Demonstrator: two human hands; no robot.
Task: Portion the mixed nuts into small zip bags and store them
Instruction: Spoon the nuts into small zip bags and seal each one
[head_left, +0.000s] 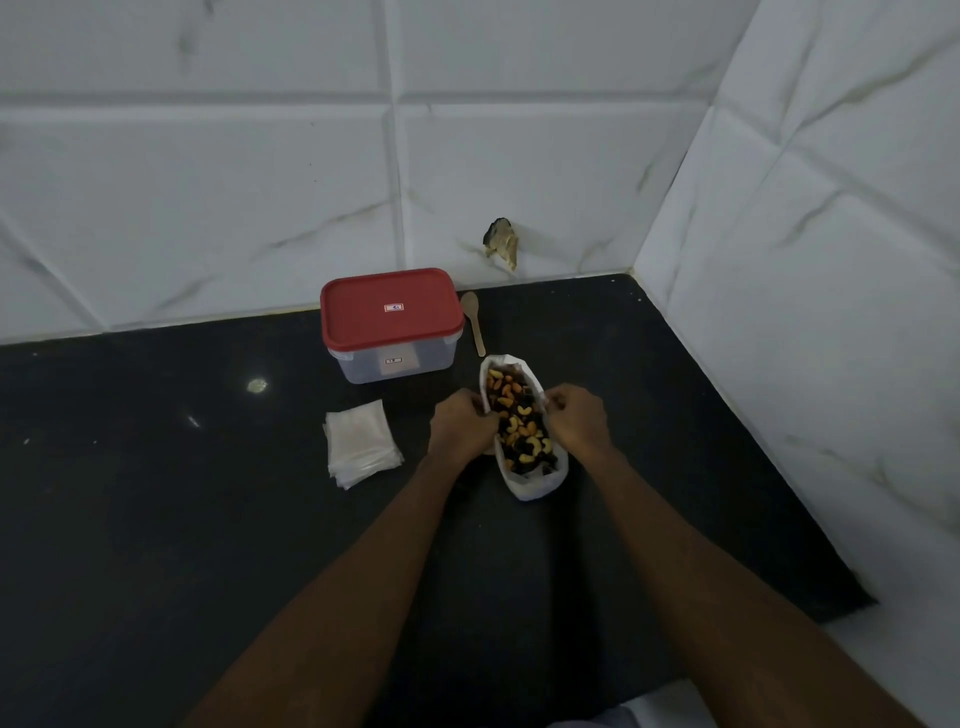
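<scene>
On my feed, the left hand (460, 423) and right hand (579, 418) pinch opposite rims of the white plastic bag (530, 480) of mixed nuts (517, 415) on the black countertop (156, 493), near stacked small clear zip bags (361, 441).

Two bare forearms reach forward from the lower edge of the head view and converge toward the centre. The left hand (462, 426), back upward and fingers curled, pinches the left rim of an open white plastic bag of mixed nuts (530, 483). The right hand (576, 421), likewise curled, pinches the opposite rim. The hands sit level with each other, apart, with the bag's mouth between them and both wrists roughly straight.
</scene>
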